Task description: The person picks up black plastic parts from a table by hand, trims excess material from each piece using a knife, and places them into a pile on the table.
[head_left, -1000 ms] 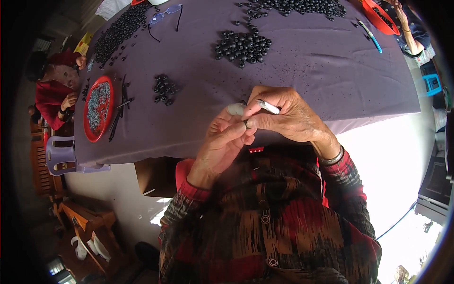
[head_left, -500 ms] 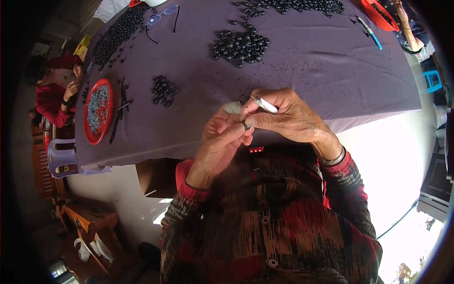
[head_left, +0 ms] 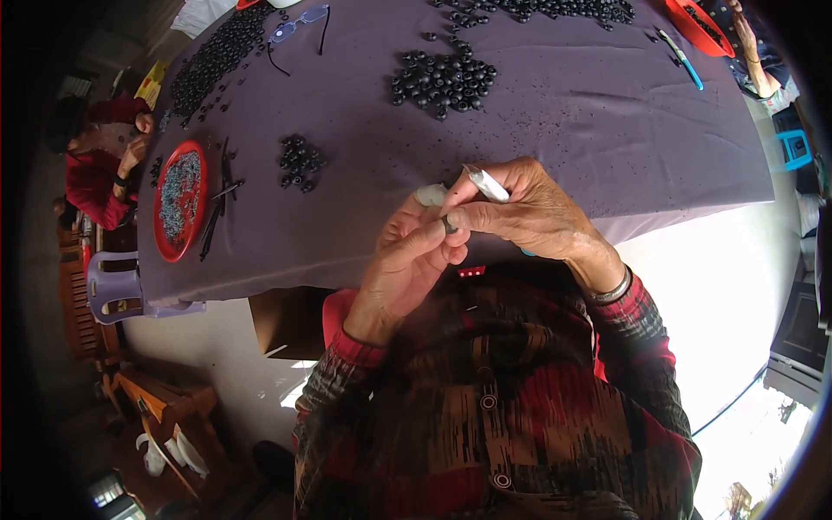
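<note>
In front of my chest both hands meet over a small dark round piece. My left hand pinches it between thumb and fingertips, and a pale cover wraps one of that hand's fingers. My right hand has its thumb against the same piece. A slim tool with a white handle and a thin pointed tip lies in the right hand's grip, its tip toward the far left. Ahead on the cloth lie a pile of black round pieces with holes and a smaller pile to the left.
The purple-grey tablecloth bears more black pieces, eyeglasses, a red tray of greyish bits, thin black strips and a blue-and-white pen-like tool. People sit left and far right.
The white-handled tool has tilted slightly, its tip now higher above my left fingers. Both hands keep almost the same place around the dark piece.
</note>
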A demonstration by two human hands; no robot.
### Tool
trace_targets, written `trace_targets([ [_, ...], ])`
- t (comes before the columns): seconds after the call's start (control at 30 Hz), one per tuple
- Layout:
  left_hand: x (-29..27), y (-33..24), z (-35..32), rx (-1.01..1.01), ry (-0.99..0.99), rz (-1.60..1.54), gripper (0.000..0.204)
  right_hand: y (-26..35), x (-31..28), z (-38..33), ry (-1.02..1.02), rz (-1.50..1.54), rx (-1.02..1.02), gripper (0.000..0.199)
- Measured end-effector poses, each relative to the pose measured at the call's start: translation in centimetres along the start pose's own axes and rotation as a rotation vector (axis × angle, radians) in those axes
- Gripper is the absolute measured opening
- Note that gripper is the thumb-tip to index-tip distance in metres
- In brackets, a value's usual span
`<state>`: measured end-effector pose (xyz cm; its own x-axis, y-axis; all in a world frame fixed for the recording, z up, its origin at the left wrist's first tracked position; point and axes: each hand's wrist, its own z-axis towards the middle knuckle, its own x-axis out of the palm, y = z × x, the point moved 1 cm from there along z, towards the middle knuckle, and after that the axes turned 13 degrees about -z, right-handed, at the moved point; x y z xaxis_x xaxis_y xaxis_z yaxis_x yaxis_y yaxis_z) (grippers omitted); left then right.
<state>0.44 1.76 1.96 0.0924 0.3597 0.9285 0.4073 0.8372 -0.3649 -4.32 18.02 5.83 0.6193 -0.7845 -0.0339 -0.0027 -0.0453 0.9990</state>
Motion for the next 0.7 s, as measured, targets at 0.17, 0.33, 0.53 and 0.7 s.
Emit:
trace_targets([
  [0.17, 0.0, 0.0, 0.0, 0.033, -0.062, 0.071, 0.022, 0.2, 0.0, -0.1, -0.001, -0.054, 0.003, 0.006],
  [0.33, 0.1, -0.3, -0.2, 0.075, -0.033, 0.111, 0.021, 0.5, -0.2, -0.3, -0.049, -0.012, -0.074, 0.008],
  [0.53, 0.2, -0.4, -0.1, 0.078, -0.015, 0.064, 0.019, 0.6, -0.3, -0.6, -0.072, -0.066, -0.12, 0.012],
  [0.7, -0.1, 0.0, -0.1, 0.066, -0.049, 0.056, 0.026, -0.3, 0.2, -0.4, -0.023, -0.07, -0.089, 0.013],
])
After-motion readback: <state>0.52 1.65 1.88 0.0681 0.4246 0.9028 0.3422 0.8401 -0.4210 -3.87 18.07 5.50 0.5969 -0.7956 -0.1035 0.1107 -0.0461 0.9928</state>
